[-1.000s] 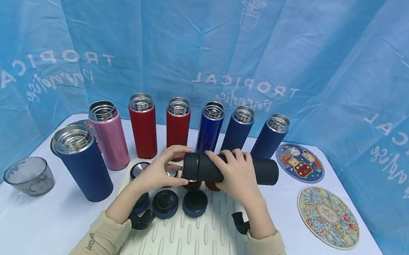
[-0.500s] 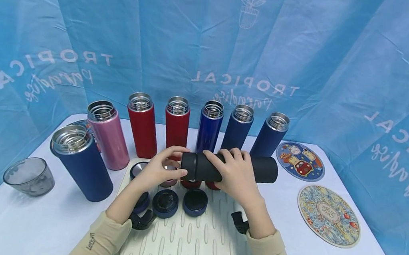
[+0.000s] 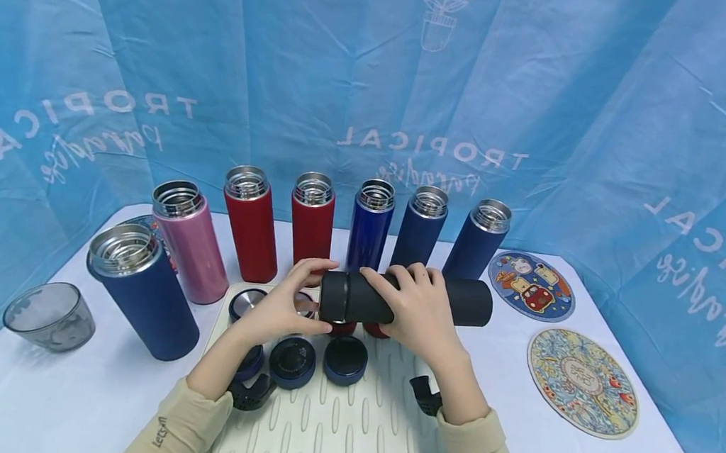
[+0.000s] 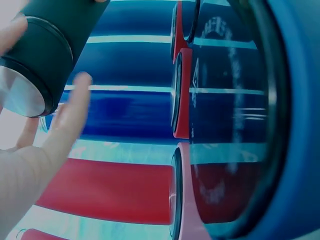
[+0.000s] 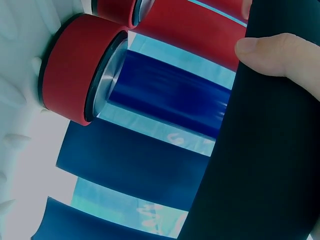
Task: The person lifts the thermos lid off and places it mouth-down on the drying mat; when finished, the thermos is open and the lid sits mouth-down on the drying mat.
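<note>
A black thermos bottle (image 3: 469, 302) lies level in the air above the tray, its black cap (image 3: 333, 297) facing left. My right hand (image 3: 419, 313) grips the bottle's body from above. My left hand (image 3: 281, 305) is spread around the cap, with the thumb lowered and apart from it. In the left wrist view the cap's silver end (image 4: 19, 92) shows, and one blurred finger (image 4: 75, 102) stands clear of the bottle. Below, red caps (image 3: 342, 328) are partly hidden by the bottle. Dark blue caps (image 3: 292, 362) sit in front on the pale ribbed tray (image 3: 347, 431).
Uncapped bottles stand in an arc behind: navy (image 3: 146, 302), pink (image 3: 194, 252), red (image 3: 250, 235), glossy blue (image 3: 369, 230) and more navy (image 3: 473, 246). A grey glass bowl (image 3: 51, 319) is at left. Round patterned mats (image 3: 584, 382) lie at right on the white table.
My left fingers closed on the cap half a second ago, and the thumb has now moved down away from it. My right hand keeps its grip on the bottle, nearly still.
</note>
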Demonstrator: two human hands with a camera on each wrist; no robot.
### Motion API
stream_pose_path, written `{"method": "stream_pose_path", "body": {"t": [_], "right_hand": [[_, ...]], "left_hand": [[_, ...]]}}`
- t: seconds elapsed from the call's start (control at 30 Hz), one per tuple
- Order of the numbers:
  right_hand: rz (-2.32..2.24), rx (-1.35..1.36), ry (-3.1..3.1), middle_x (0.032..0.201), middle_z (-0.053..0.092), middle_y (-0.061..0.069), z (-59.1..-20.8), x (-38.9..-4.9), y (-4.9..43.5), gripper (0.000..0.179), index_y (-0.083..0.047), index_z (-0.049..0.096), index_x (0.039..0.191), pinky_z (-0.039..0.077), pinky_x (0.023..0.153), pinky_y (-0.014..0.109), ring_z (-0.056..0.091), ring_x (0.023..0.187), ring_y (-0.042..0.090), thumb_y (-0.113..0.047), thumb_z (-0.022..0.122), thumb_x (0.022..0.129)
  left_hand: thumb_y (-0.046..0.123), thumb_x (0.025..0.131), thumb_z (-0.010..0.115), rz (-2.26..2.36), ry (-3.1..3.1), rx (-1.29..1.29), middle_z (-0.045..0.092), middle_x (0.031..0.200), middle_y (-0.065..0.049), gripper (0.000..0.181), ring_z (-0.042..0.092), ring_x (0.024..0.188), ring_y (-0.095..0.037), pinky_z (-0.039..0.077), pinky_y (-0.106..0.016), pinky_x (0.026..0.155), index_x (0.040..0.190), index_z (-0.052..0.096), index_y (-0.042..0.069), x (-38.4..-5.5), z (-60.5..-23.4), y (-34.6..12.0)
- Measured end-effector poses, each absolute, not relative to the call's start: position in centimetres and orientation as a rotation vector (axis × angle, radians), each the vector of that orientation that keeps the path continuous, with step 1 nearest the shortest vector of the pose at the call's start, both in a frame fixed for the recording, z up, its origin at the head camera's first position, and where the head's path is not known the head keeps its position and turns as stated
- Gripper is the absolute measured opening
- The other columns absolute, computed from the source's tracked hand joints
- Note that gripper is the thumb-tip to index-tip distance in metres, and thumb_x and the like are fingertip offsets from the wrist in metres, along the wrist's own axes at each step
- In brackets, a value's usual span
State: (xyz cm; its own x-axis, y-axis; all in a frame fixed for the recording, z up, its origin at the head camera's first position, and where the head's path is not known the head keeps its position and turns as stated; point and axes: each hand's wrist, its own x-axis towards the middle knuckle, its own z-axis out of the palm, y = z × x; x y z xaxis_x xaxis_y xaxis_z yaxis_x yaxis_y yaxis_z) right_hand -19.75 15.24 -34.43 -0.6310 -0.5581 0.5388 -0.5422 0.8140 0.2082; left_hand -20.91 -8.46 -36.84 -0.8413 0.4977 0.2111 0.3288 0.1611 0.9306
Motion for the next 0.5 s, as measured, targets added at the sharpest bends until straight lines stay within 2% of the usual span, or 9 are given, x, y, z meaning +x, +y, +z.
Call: {"method": "stream_pose_path", "body": {"t": [0.13, 0.23, 0.37, 0.5], "right_hand": [[-0.029, 0.810, -2.395, 0.105, 0.061, 0.007, -34.42, -19.68, 15.23, 0.082, -0.028, 0.050, 0.129, 0.042, 0.079, 0.045, 0.050, 0.091, 0.028, -0.037, 0.086, 0.055], [-0.026, 0.811, -2.400, 0.105, 0.061, 0.007, -34.41, -19.61, 15.22, 0.082, -0.029, 0.050, 0.129, 0.042, 0.079, 0.045, 0.050, 0.092, 0.028, -0.037, 0.086, 0.056], [-0.027, 0.810, -2.404, 0.106, 0.060, 0.007, -34.41, -19.58, 15.20, 0.083, -0.029, 0.050, 0.130, 0.042, 0.080, 0.045, 0.050, 0.092, 0.028, -0.037, 0.086, 0.056], [-0.027, 0.809, -2.412, 0.106, 0.060, 0.007, -34.39, -19.60, 15.15, 0.083, -0.029, 0.049, 0.130, 0.042, 0.080, 0.045, 0.050, 0.093, 0.028, -0.037, 0.086, 0.056]], "left_hand": [[0.002, 0.073, 0.074, 1.805, 2.239, 0.772, 0.039, 0.129, -0.013, 0.072, 0.054, 0.107, -0.033, 0.054, -0.036, 0.076, 0.132, 0.037, 0.020, -20.87, -36.94, -8.45], [0.008, 0.076, 0.073, 1.781, 2.246, 0.712, 0.043, 0.126, -0.016, 0.069, 0.054, 0.105, -0.034, 0.055, -0.036, 0.074, 0.133, 0.037, 0.021, -20.78, -36.86, -8.48], [0.018, 0.081, 0.069, 1.731, 2.279, 0.654, 0.041, 0.127, -0.019, 0.067, 0.050, 0.106, -0.033, 0.055, -0.042, 0.073, 0.136, 0.033, 0.020, -20.73, -36.75, -8.44], [0.021, 0.084, 0.066, 1.748, 2.229, 0.601, 0.038, 0.126, -0.021, 0.066, 0.051, 0.106, -0.034, 0.053, -0.049, 0.074, 0.139, 0.028, 0.018, -20.87, -36.81, -8.27]]}}
